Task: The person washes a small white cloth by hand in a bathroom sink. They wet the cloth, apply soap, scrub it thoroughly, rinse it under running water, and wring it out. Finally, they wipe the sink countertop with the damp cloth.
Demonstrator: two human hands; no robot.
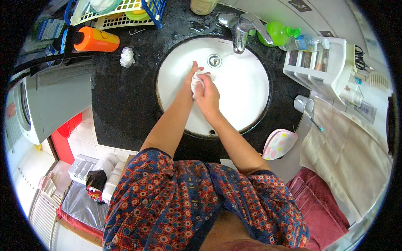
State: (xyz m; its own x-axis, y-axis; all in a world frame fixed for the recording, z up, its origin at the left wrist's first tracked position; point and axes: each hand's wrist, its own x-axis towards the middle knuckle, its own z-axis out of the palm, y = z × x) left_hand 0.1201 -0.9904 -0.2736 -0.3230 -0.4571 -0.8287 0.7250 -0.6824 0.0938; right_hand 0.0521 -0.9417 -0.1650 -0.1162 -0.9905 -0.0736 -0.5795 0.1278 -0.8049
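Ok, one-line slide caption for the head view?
A person's fingers hold a white wad over a white sink set in a black countertop.

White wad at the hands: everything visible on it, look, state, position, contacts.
The white wad is small, crumpled and soft-looking, with visible folds; paper or cloth can't be told. The right hand's curled fingers press it against the left hand and cover part of it, so its full shape is hidden. It sits over the left part of the white washbasin. Whether it is wet isn't clear.
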